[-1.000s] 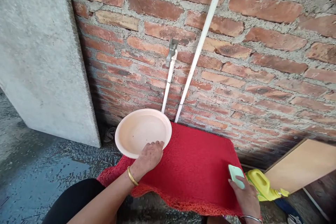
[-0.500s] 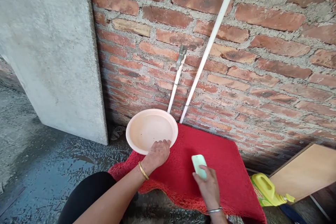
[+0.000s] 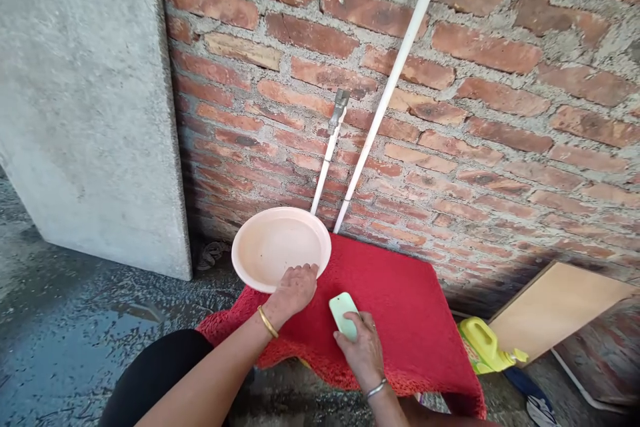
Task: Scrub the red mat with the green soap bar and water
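Note:
My left hand (image 3: 295, 290), with a gold bangle at the wrist, is closed over the near right rim of a pale pink basin (image 3: 250, 273). A little water seems to lie in the basin, which stands at the left end of a red cloth (image 3: 385, 293). In my right hand (image 3: 363, 343), thumb and fingers grip the sides of a pale green scrub brush (image 3: 343, 310) with a small hole near its far end. Its underside faces the cloth and is hidden. The cloth is spread flat, its fringed edge hanging toward me.
A brick wall (image 3: 425, 167) rises behind, carrying a white pipe (image 3: 385, 100) and a tap (image 3: 340, 107). At left leans a grey slab (image 3: 100, 113) over wet floor (image 3: 100, 333). To the right are a yellow jug (image 3: 480, 347), a tan board (image 3: 560, 307) and a slipper (image 3: 537, 400).
My right hand has moved the scrub brush left over the cloth, closer to the basin. My left hand stays on the rim. The whole view has shifted slightly.

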Demonstrator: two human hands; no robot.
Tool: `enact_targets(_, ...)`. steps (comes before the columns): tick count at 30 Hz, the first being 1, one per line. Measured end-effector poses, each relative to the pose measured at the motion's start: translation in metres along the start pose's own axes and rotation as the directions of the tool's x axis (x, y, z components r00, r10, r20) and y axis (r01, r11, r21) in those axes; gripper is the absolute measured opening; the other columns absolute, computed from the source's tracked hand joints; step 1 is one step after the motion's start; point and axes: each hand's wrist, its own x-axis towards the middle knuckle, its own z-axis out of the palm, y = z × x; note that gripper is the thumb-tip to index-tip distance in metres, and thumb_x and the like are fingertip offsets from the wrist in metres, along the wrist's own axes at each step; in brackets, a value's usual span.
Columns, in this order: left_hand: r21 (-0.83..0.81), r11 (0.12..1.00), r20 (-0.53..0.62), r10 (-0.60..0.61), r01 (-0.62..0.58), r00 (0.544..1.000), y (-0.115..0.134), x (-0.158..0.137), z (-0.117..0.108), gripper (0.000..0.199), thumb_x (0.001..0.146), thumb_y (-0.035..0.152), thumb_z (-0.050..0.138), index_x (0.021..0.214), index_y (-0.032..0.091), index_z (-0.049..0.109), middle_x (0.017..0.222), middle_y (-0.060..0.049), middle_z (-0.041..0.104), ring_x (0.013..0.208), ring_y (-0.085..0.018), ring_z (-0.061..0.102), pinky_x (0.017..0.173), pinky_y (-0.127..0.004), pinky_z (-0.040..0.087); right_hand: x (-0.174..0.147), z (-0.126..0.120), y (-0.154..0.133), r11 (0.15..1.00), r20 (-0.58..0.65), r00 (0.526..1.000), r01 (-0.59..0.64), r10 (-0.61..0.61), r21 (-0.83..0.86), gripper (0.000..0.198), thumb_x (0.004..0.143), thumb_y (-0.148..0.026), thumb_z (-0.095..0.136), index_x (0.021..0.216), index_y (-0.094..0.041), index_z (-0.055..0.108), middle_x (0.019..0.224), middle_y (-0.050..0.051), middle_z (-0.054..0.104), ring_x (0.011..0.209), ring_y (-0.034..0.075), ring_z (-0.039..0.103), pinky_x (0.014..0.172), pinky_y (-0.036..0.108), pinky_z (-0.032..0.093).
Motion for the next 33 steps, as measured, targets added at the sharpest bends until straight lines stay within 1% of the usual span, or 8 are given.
enact_targets(6,-0.018,0.999,0.094,-0.043,0.045,0.995,0.001,0.004,-0.006,0.033,0.101,0.017,0.045,0.126,0.013,0.064,0.105,-0.016,0.072,0.096,-0.027,0.071,0.087,-0.039,0.052,-0.002,-0.061,0.073,0.985,-0.157,0.973,-0.171,0.170,0.009,0.043,0.068,-0.054,0.062,0.097,-0.026,0.076,0.101,0.008,0.066,0.093,0.030,0.068,0.094,0.047,0.054)
enact_targets(12,-0.019,0.999,0.140,-0.043,0.046,0.989,-0.001,0.008,-0.005,0.036,0.101,0.018,0.041,0.128,0.012,0.063,0.104,-0.016,0.073,0.099,-0.027,0.072,0.087,-0.038,0.052,-0.016,-0.141,0.147,0.900,-0.337,0.853,-0.434,0.398,-0.034,0.053,0.057,-0.071,0.062,0.089,-0.030,0.070,0.094,0.013,0.070,0.100,0.039,0.065,0.100,0.057,0.050)
enact_targets(16,-0.020,0.998,0.120,-0.058,0.061,0.991,-0.002,0.008,0.003,0.034,0.100,0.019,0.044,0.128,0.012,0.063,0.105,-0.017,0.072,0.100,-0.027,0.071,0.088,-0.038,0.052,-0.024,-0.168,0.169,0.855,-0.386,0.791,-0.519,0.475,-0.011,0.051,0.054,-0.077,0.061,0.080,-0.034,0.066,0.091,0.017,0.070,0.103,0.043,0.065,0.097,0.061,0.050)
enact_targets(19,-0.027,0.998,0.113,-0.056,0.059,0.992,-0.002,0.007,0.005,0.035,0.100,0.020,0.044,0.129,0.012,0.062,0.105,-0.018,0.072,0.099,-0.028,0.071,0.088,-0.039,0.052,-0.022,-0.155,0.155,0.864,-0.420,0.778,-0.503,0.467,0.027,0.048,0.058,-0.076,0.060,0.082,-0.035,0.067,0.089,0.016,0.067,0.102,0.043,0.065,0.095,0.059,0.050)
enact_targets(23,-0.036,0.998,0.111,-0.055,0.059,0.992,0.001,0.007,-0.003,0.035,0.100,0.020,0.044,0.129,0.011,0.062,0.105,-0.018,0.072,0.098,-0.027,0.070,0.088,-0.040,0.052,-0.013,-0.103,0.104,0.939,-0.299,0.891,-0.338,0.341,0.062,0.054,0.061,-0.068,0.064,0.093,-0.027,0.073,0.095,0.013,0.065,0.093,0.037,0.066,0.095,0.056,0.052)
enact_targets(27,-0.038,0.996,0.116,-0.070,0.075,0.991,0.003,0.006,-0.008,0.030,0.099,0.020,0.048,0.123,0.013,0.064,0.102,-0.016,0.071,0.093,-0.026,0.070,0.086,-0.038,0.052,-0.014,-0.041,0.035,0.985,-0.120,0.981,-0.137,0.149,0.102,0.039,0.068,-0.051,0.067,0.096,-0.026,0.076,0.104,0.009,0.067,0.096,0.030,0.067,0.091,0.045,0.056)
enact_targets(30,-0.027,0.998,0.067,-0.061,0.063,0.996,0.002,0.004,-0.005,0.030,0.100,0.021,0.047,0.123,0.012,0.064,0.101,-0.017,0.071,0.093,-0.026,0.070,0.085,-0.038,0.051,-0.023,-0.005,-0.015,0.998,0.014,1.000,-0.005,0.004,0.063,0.030,0.070,-0.033,0.070,0.099,-0.029,0.077,0.108,0.006,0.068,0.101,0.027,0.067,0.092,0.040,0.055)
enact_targets(33,-0.025,0.999,0.051,-0.034,0.035,0.998,0.000,0.002,-0.004,0.033,0.101,0.022,0.045,0.127,0.011,0.062,0.101,-0.017,0.071,0.093,-0.027,0.070,0.085,-0.039,0.051,-0.031,0.015,-0.050,0.997,0.116,0.991,0.071,-0.070,-0.007,0.036,0.067,-0.020,0.073,0.101,-0.031,0.077,0.110,0.004,0.068,0.103,0.027,0.067,0.095,0.039,0.054)
